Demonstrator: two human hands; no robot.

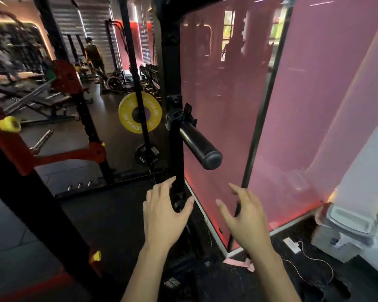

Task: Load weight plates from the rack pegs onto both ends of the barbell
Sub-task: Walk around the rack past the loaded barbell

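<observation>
A bare black rack peg (198, 144) sticks out toward me from the black rack upright (170, 83), with nothing on it. Behind the upright a yellow weight plate (127, 112) hangs on the rack's far side, and a small black 10 kg plate (142, 158) sits lower down. My left hand (164, 214) is raised below the peg, fingers spread, in front of the upright's lower part. My right hand (244, 216) hovers beside it with relaxed fingers. Both hands hold nothing. A barbell (26, 99) lies across the red rack at left, with a bare sleeve (40, 141) nearer the floor.
A pink glass panel (227, 105) stands right behind the peg. A red and black rack post (15, 162) crosses the left foreground. A person (94, 55) stands far back among gym machines. A white charger and cable (292, 247) lie on the dark floor at right.
</observation>
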